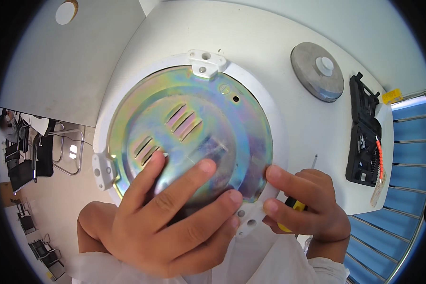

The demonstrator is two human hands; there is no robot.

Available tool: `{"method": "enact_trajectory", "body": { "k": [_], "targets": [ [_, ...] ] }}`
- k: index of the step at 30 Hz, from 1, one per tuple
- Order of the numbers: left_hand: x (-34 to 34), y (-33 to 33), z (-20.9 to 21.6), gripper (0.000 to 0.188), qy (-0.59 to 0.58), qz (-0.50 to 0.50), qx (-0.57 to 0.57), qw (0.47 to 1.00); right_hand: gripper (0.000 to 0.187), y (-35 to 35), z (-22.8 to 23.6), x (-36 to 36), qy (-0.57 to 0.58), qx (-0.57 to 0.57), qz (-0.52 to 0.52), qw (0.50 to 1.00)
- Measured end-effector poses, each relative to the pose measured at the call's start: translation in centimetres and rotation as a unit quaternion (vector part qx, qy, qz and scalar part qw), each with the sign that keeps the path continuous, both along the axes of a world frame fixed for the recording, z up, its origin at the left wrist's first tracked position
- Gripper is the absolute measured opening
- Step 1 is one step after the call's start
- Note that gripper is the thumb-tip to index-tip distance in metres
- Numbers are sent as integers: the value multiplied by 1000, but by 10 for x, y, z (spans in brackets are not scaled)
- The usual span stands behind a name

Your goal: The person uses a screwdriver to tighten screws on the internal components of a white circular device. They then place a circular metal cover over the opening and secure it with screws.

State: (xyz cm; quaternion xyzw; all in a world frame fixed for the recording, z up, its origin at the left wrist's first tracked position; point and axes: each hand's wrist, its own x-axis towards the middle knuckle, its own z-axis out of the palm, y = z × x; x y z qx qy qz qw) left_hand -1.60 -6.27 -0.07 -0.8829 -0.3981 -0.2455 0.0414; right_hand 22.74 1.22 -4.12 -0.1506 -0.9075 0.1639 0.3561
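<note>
A round metal cover (251, 128) with a rainbow sheen and slotted vents lies in the round white body (280, 137) of an appliance. White plastic feet stand around its rim, one at the top (206, 63), one at the left (104, 171) and one at the lower right (245, 220). My left hand (175, 222) rests on the cover's lower part with fingers spread. In my right hand (312, 201) is a yellow and black screwdriver (298, 204), its shaft pointing away. The thumb and index finger of that hand are at the cover's right edge.
On the white table (251, 28) a grey round lid (312, 71) with a white knob sits at the far right. Nearer the right edge lies an open black tool case (362, 137) with a red-handled tool (379, 154). Metal railings (407, 168) stand beyond; chairs (42, 151) are at left.
</note>
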Motion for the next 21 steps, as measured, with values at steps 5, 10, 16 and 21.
{"method": "enact_trajectory", "body": {
  "k": [5,10,16,21],
  "targets": [
    [1,2,5,23,36,0,1,999,48,-1,-1,-2,9,1,-9,1000],
    [1,4,4,22,39,0,2,999,52,-1,2,0,-8,10,-19,1000],
    [-1,5,7,22,50,-10,7,999,54,-2,1,-1,-12,13,-23,1000],
    [0,1,5,24,27,5,-1,1000,54,-2,8,-1,-24,11,-29,999]
  ]
}}
